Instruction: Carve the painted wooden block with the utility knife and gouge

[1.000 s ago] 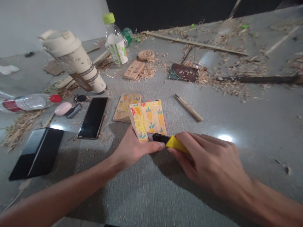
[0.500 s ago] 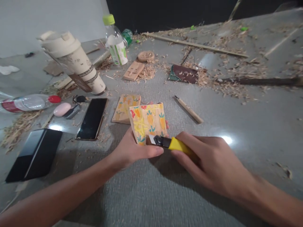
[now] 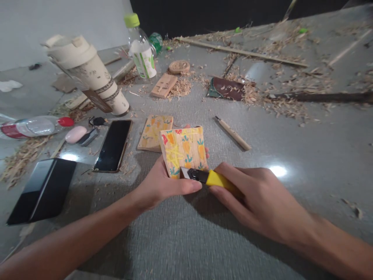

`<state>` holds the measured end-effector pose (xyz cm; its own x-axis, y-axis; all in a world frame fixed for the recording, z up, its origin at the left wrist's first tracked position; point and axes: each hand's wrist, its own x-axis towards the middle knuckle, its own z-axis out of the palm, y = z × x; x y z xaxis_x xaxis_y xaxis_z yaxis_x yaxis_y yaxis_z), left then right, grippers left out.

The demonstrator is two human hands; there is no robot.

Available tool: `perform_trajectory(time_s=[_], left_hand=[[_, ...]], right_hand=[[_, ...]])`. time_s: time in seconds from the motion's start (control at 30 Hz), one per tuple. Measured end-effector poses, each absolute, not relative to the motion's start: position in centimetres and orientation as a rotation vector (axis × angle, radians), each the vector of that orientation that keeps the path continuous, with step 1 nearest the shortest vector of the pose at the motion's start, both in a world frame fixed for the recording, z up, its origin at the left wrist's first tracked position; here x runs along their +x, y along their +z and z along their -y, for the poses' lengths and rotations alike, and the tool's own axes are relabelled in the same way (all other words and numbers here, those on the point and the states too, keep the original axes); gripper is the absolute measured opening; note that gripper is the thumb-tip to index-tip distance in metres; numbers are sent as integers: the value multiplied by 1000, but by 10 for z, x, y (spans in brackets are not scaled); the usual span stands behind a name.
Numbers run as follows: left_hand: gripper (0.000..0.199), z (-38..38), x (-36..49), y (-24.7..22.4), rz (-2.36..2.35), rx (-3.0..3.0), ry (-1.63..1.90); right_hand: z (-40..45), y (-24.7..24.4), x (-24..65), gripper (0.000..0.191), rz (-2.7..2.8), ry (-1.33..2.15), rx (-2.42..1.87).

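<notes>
My left hand (image 3: pixel 164 181) grips a square wooden board (image 3: pixel 185 149) painted with orange carrots, a yellow star and red marks, tilted up toward me. Its thumb lies along the near edge; fingertips show at the far and right sides. My right hand (image 3: pixel 256 194) is wrapped round a yellow utility knife (image 3: pixel 217 179). The blade reaches left across the board's lower edge, just above my left thumb; whether it bites into the wood I cannot tell. Behind the held board, a second carrot-painted board (image 3: pixel 153 130) lies flat. A wooden-handled carving tool (image 3: pixel 233 134) rests to the right.
On the left are a phone (image 3: pixel 113 146), a black folded case (image 3: pixel 42 190), a lying bottle (image 3: pixel 37 126) and a cream tumbler (image 3: pixel 90 74). Farther back stand a green-capped bottle (image 3: pixel 141 50), a carved wood block (image 3: pixel 164 86) and a brown pouch (image 3: pixel 225 88) among wood shavings.
The board has shifted very slightly to the right, and the knife blade has slid a little left along its lower edge. Both hands keep their grips.
</notes>
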<state>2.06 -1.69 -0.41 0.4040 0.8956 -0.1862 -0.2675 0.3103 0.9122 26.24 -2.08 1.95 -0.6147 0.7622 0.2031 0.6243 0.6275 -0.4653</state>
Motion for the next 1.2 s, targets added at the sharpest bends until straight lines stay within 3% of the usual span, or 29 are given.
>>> perform_trajectory(time_s=[1.2], left_hand=[[56,16,23,-4,-774,1021,912]], right_hand=[[21,19,261,32,2455,555,-1110]])
